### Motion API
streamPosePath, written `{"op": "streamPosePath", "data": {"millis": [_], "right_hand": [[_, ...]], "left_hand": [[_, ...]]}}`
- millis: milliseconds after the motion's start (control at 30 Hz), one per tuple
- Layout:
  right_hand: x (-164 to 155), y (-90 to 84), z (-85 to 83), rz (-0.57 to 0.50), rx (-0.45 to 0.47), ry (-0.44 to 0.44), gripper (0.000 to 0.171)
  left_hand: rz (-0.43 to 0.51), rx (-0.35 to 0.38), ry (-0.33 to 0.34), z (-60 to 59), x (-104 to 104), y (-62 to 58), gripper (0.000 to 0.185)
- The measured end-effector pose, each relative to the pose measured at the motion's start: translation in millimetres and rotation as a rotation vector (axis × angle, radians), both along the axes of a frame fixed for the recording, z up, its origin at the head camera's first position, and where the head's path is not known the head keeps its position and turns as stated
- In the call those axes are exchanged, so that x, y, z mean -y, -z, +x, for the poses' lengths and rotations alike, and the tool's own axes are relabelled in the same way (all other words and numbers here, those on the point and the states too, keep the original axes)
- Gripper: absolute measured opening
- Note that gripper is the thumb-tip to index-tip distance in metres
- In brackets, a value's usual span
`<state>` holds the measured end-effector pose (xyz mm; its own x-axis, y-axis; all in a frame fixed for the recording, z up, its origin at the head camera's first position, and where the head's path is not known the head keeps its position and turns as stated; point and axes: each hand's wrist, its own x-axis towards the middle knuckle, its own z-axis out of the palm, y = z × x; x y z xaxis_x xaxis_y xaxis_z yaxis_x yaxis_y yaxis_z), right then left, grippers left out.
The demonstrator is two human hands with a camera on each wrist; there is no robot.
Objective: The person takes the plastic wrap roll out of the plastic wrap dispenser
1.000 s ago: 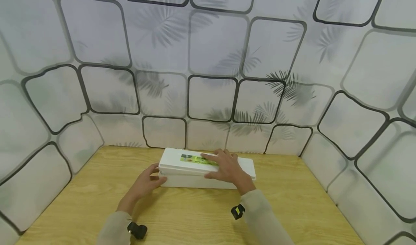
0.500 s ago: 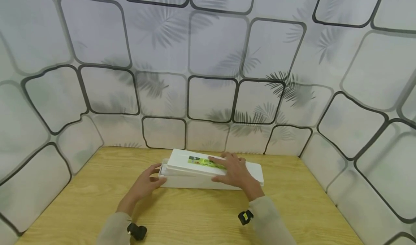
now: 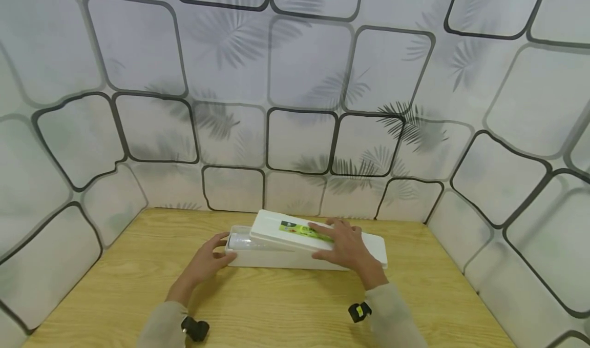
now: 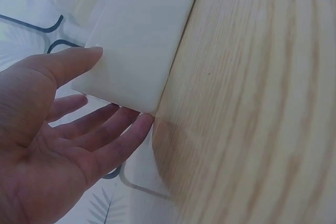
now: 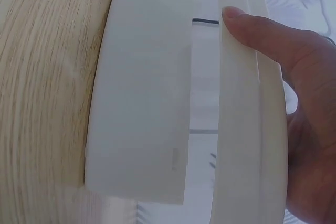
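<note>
A long white box (image 3: 276, 260) lies on the wooden table (image 3: 276, 312) near the back wall. Its white lid (image 3: 272, 230), with a green label (image 3: 299, 230), sits shifted to the right, and a clear roll (image 3: 241, 242) shows in the uncovered left end. My left hand (image 3: 207, 261) braces the box's left end: the thumb (image 4: 63, 61) lies along the front wall (image 4: 142, 35) and straight fingers rest against the end. My right hand (image 3: 348, 245) lies on top of the lid. Its thumb (image 5: 262, 30) is hooked on the lid's near edge (image 5: 252, 129).
Patterned panels with black outlines and leaf prints wall the table in at the back (image 3: 299, 138), left (image 3: 55, 225) and right (image 3: 507, 225). Bare wood (image 3: 115, 286) stretches in front of the box and to both sides.
My right hand has slid the lid steadily to the right, uncovering the box's left end and the roll inside. The left hand and the box have stayed put.
</note>
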<state>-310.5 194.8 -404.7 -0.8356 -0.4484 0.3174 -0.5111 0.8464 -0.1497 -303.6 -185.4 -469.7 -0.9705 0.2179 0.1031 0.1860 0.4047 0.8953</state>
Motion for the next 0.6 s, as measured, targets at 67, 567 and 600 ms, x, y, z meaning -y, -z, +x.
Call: {"op": "streamPosePath", "data": {"millis": [67, 567, 600], "right_hand": [[-3, -0.3, 1.3, 0.0, -0.001, 0.009, 0.074], [-33, 4.0, 6.0, -0.02, 0.014, 0.063, 0.071], [-34, 4.2, 6.3, -0.019, 0.01, 0.065, 0.071]], "left_hand": [[-0.013, -0.004, -0.005, -0.9, 0, 0.8, 0.067], [-0.008, -0.01, 0.001, -0.2, 0, 0.2, 0.067], [-0.007, -0.008, 0.001, 0.0, 0, 0.0, 0.067]]}}
